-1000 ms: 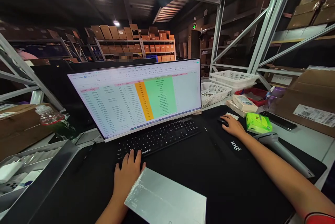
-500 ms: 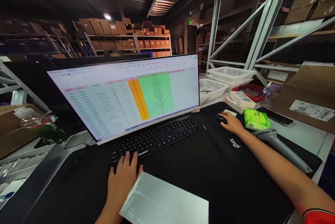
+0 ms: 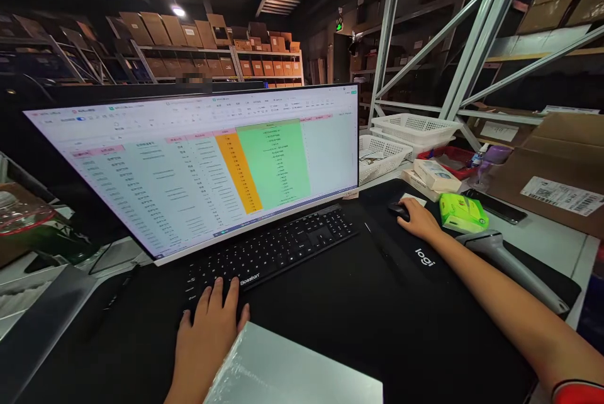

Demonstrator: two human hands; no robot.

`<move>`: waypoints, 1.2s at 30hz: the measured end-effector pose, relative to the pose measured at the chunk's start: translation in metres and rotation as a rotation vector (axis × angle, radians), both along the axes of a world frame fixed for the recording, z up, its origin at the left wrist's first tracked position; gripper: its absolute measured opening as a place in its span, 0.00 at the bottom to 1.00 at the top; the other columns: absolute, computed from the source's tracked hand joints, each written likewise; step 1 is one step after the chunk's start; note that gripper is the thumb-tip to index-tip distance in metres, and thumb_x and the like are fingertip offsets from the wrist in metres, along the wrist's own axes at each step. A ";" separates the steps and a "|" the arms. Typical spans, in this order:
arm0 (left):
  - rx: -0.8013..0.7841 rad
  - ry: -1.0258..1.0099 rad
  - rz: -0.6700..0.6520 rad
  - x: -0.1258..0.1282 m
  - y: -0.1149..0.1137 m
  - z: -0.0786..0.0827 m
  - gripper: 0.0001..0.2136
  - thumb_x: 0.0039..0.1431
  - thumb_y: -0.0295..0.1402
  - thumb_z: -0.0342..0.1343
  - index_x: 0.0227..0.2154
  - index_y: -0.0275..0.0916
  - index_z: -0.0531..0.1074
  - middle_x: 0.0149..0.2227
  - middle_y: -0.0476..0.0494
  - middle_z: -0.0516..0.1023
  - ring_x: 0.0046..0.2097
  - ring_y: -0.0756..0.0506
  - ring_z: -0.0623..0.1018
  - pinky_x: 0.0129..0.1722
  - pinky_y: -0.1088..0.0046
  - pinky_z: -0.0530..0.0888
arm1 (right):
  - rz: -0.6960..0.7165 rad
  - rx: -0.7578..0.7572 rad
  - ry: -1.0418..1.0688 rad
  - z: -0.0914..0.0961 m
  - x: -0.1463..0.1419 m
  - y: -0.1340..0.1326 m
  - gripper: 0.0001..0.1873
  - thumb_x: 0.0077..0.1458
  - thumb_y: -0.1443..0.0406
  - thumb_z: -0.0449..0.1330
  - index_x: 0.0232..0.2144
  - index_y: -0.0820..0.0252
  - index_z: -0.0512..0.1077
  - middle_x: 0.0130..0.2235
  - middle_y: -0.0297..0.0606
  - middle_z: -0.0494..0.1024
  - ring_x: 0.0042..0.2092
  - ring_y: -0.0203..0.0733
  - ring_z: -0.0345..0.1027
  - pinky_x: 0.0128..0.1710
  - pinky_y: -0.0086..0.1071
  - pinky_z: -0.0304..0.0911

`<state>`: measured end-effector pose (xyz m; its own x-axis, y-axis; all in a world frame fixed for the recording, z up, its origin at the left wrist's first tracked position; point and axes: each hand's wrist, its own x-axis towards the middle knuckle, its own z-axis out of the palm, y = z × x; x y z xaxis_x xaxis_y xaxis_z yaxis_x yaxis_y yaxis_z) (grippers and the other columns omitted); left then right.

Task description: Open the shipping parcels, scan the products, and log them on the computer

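keyboard (image 3: 278,248): black, flat, low keys, white "Bosston" lettering on its front edge; lies slanted on the black mat just below the monitor, left end under the fingers of the left hand (image 3: 207,328)
mouse (image 3: 399,209): small, dark, on the mat right of the keyboard, mostly covered by the right hand (image 3: 419,220)

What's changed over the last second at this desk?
Only the view shifted: it turned slightly right, so the monitor spreads farther left in frame. Nothing was picked up or let go. The left hand still rests on the keyboard corner, the right hand on the mouse.
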<state>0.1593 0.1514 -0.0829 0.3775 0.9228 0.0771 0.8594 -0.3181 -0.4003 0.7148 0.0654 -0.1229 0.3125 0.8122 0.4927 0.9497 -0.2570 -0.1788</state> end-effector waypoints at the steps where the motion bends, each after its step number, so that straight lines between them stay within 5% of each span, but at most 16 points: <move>1: -0.003 0.006 0.001 0.000 0.000 0.001 0.27 0.72 0.37 0.38 0.70 0.39 0.58 0.72 0.33 0.59 0.70 0.36 0.64 0.63 0.52 0.68 | 0.004 0.000 0.000 0.000 0.001 0.000 0.21 0.54 0.62 0.59 0.51 0.56 0.71 0.50 0.46 0.75 0.51 0.54 0.72 0.53 0.44 0.69; 9: 0.042 -0.003 -0.025 -0.004 0.002 -0.007 0.26 0.72 0.37 0.37 0.69 0.38 0.60 0.71 0.32 0.60 0.69 0.35 0.64 0.61 0.50 0.69 | 0.013 -0.073 -0.021 -0.005 0.004 0.001 0.26 0.57 0.62 0.57 0.58 0.56 0.71 0.60 0.48 0.71 0.58 0.56 0.70 0.60 0.47 0.66; 23: 0.032 -0.033 -0.033 -0.005 0.004 -0.010 0.27 0.72 0.37 0.36 0.70 0.38 0.59 0.71 0.31 0.60 0.69 0.34 0.64 0.61 0.49 0.69 | 0.011 -0.026 -0.016 -0.001 0.003 0.000 0.19 0.54 0.61 0.58 0.49 0.57 0.69 0.50 0.47 0.75 0.53 0.55 0.72 0.52 0.45 0.70; 30: 0.046 -0.051 -0.046 -0.008 0.005 -0.014 0.26 0.72 0.37 0.37 0.69 0.37 0.60 0.71 0.29 0.60 0.69 0.32 0.64 0.61 0.47 0.69 | 0.029 -0.036 -0.027 -0.005 0.004 0.000 0.27 0.57 0.62 0.58 0.59 0.53 0.70 0.58 0.45 0.72 0.57 0.53 0.71 0.56 0.44 0.69; 36: 0.044 -0.038 -0.042 -0.007 0.004 -0.015 0.26 0.72 0.37 0.37 0.69 0.37 0.59 0.71 0.30 0.60 0.69 0.33 0.64 0.61 0.48 0.69 | 0.010 -0.034 -0.019 -0.003 0.003 0.000 0.21 0.55 0.61 0.59 0.52 0.56 0.70 0.53 0.46 0.74 0.54 0.54 0.72 0.53 0.44 0.70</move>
